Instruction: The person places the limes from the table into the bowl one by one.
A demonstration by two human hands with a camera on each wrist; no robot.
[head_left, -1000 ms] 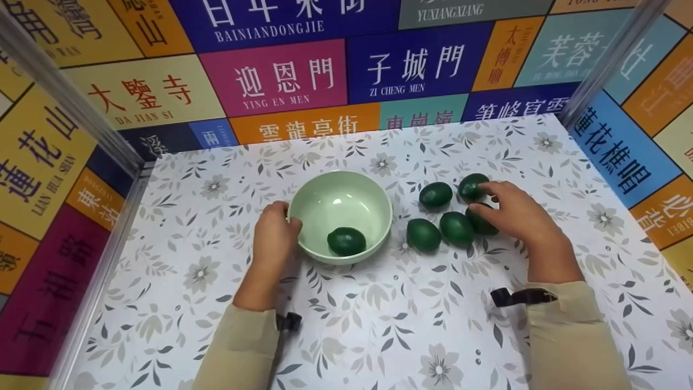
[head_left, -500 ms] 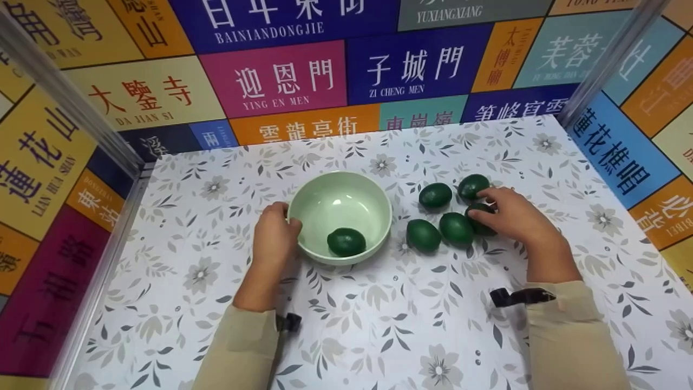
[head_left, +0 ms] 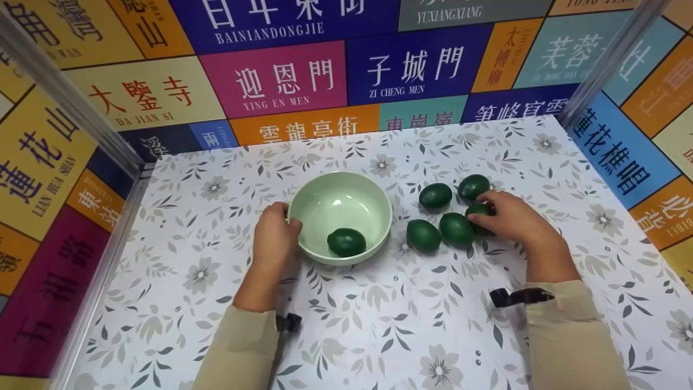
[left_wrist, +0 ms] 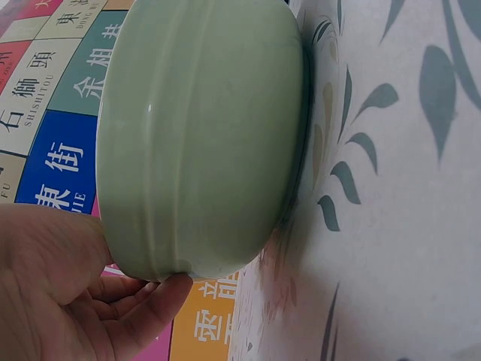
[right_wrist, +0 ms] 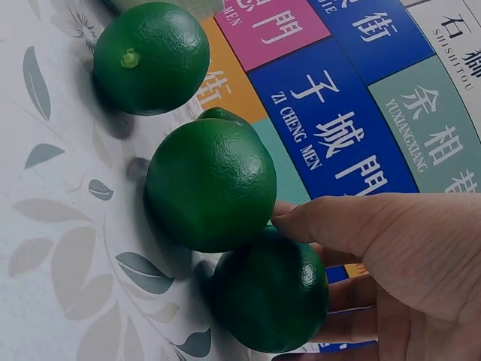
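Observation:
A pale green bowl [head_left: 340, 187] stands on the table with one dark green lime [head_left: 346, 242] inside it. My left hand [head_left: 275, 233] grips its left side, thumb over the rim and fingers against the outer wall, as the left wrist view also shows. To the right lies a cluster of several limes. My right hand [head_left: 514, 216] has its thumb and fingers around the rightmost lime [head_left: 479, 211], still on the table and partly covered by the thumb. In the right wrist view this lime [right_wrist: 274, 289] sits beside a neighbouring lime [right_wrist: 212, 184], close to my thumb tip.
Other limes lie close by: one at the back [head_left: 474, 187], one toward the bowl [head_left: 435, 195], and two in the front row [head_left: 423, 235]. A white floral cloth [head_left: 346, 336] covers the table. Panels [head_left: 287, 76] with printed characters enclose its back and sides.
My right fingers have drawn back from the rear lime and closed in around the rightmost lime. The left hand and bowl have stayed in place.

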